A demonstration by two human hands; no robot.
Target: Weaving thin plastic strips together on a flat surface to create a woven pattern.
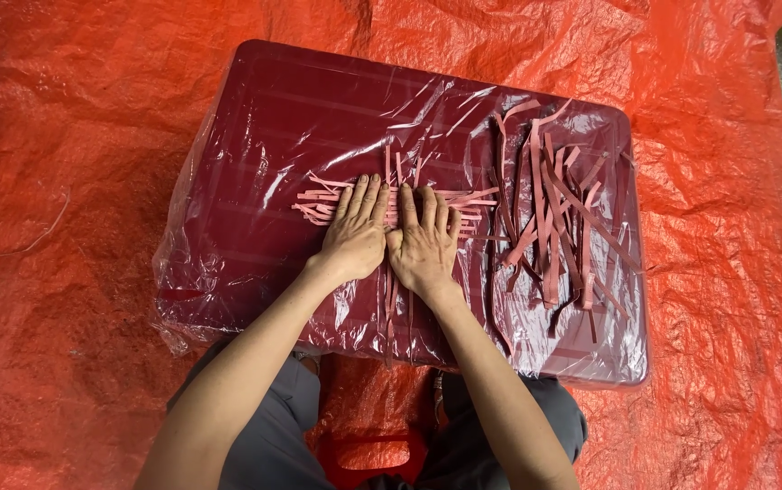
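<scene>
Plastic-wrapped maroon table (264, 136) on orange tarp (64, 272)

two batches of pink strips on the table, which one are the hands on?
The woven strips at the table's middle: both hands press flat on them. The loose pile to the right lies untouched.

Dark red low table (255, 136) wrapped in clear plastic, woven pink strips (318, 207), loose strip pile (554, 209), orange tarp (64, 181) beneath
</scene>
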